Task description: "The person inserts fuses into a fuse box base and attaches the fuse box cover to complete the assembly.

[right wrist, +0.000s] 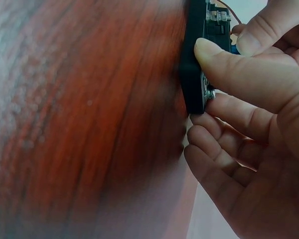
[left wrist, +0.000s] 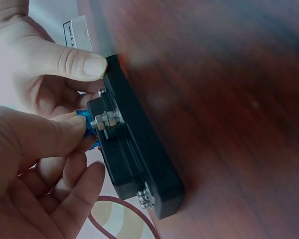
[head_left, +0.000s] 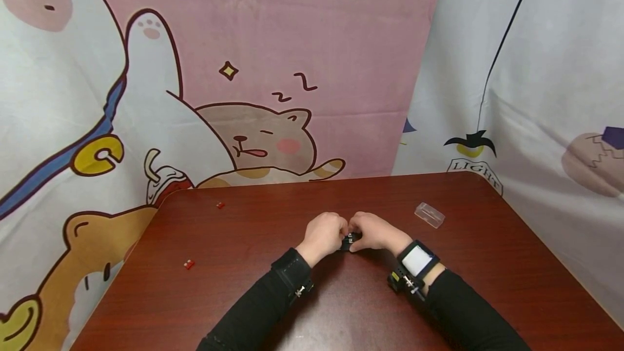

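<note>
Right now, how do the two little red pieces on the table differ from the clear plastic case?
The two red pieces are tiny, solid red and lie left of the hands; the clear plastic case is larger, see-through and lies to their right. The pieces are separate bits set apart; the case is one boxy item. All rest untouched on the brown table.

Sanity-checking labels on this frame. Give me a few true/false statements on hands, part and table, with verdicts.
1. Both hands hold one black block over the table. True.
2. The left hand lies flat on the table, holding nothing. False: its fingers pinch a small blue piece at the block.
3. The right hand has its thumb on the block's edge. True.
4. The clear plastic case is in the right hand. False: it lies apart on the table.
5. Two small red pieces lie on the table. True.
</note>
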Available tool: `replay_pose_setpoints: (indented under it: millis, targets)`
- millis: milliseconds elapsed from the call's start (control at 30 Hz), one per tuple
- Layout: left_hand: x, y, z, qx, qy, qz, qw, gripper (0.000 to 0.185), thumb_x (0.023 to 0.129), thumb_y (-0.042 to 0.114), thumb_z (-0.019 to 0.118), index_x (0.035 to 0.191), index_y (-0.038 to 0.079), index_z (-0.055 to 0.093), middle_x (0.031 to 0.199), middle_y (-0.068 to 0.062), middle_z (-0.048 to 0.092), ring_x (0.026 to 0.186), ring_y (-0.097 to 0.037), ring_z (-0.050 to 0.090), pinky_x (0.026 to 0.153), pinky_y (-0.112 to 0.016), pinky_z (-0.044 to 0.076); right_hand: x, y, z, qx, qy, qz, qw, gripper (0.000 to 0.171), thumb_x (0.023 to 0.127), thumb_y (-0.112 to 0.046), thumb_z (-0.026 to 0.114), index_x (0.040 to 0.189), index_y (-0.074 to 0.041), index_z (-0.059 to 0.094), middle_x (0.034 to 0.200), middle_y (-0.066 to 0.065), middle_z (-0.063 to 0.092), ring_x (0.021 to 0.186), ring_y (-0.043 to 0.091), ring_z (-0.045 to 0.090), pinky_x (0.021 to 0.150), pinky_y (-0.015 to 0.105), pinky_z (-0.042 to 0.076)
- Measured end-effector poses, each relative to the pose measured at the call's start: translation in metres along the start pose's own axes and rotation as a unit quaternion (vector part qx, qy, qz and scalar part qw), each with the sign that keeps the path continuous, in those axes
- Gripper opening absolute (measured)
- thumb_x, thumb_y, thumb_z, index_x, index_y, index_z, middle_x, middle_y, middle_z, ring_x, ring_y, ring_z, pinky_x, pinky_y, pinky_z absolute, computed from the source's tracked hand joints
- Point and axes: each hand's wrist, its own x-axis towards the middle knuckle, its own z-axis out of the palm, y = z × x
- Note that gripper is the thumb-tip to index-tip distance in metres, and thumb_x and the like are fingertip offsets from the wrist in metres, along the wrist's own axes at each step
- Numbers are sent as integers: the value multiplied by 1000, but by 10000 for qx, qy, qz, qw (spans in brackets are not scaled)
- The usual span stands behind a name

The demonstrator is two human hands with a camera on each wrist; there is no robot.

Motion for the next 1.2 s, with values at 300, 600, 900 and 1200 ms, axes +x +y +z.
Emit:
replay_pose_setpoints:
  millis: [300, 600, 900, 1200]
  targets:
    - [-7, -10, -2, -361, 90, 318, 9988, 5, 83, 14, 78, 85, 18, 77, 81, 7, 63, 74, -8, 60, 58, -22, 46, 0, 0, 0, -52, -49, 34, 10000, 29, 72, -16, 89, 91, -9, 69, 86, -2, 55, 77, 13, 49, 72, 32, 45]
    - [-20, -24, -19, -502, 144, 191, 9985, 5, 85, 20, 78, 87, 16, 76, 81, 5, 65, 73, -9, 58, 63, -26, 48, 1, -2, -1, -83, -89, 205, 9997, 31, 73, -20, 89, 95, -8, 69, 89, -3, 56, 80, 13, 51, 76, 35, 47]
    - [-46, -45, -23, -453, 172, 159, 9987, 5, 85, 20, 78, 85, 16, 75, 80, 5, 66, 73, -11, 59, 64, -30, 49, 2, 1, 0, -184, -56, 93, 9998, 33, 73, -23, 89, 95, -8, 69, 90, -3, 57, 81, 13, 52, 79, 36, 48]
    - [-81, -83, -32, -326, 269, -91, 9991, 6, 83, 18, 80, 82, 16, 74, 79, 5, 66, 75, -14, 62, 68, -35, 52, 1, 2, 1, -214, -90, 59, 9997, 35, 73, -23, 89, 96, -7, 68, 90, -2, 57, 81, 13, 53, 79, 36, 48]
